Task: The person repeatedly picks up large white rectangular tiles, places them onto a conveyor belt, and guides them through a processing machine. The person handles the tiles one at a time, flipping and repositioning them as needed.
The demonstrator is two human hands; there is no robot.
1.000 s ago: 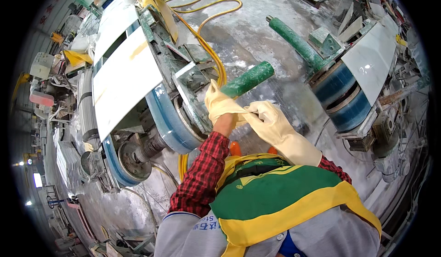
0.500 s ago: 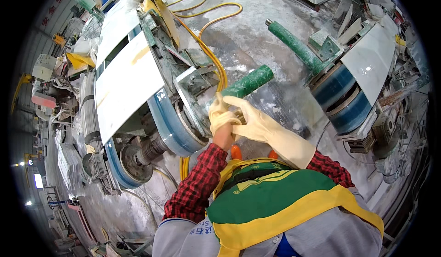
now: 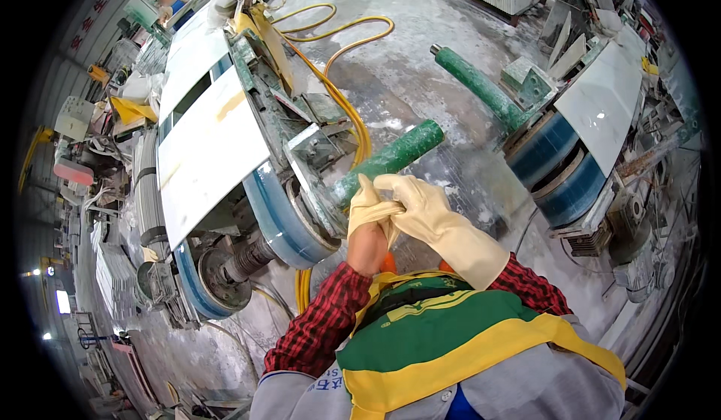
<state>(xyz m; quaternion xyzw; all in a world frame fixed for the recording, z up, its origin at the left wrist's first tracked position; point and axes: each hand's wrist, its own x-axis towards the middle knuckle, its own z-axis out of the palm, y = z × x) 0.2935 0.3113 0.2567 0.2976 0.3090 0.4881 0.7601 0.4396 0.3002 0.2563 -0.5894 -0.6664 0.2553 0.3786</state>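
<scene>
My right hand wears a long cream rubber glove whose cuff reaches over the checked sleeve. Its fingers are closed on a second cream glove, bunched over the front of my left hand. The left wrist and the back of that hand are bare below the rolled edge. Inside the bunched glove, the left fingers are mostly hidden. Both hands are together in front of my green and yellow apron, close to the near end of a green roller.
Left stands a conveyor with blue belt wheels carrying white slabs. A similar machine with a white slab is on the right. Yellow hoses loop across the wet floor. Another green roller juts from the right machine.
My hands have come slightly lower and nearer my body. The right fingers have closed in on the left glove, and more of the left hand's bare back shows.
</scene>
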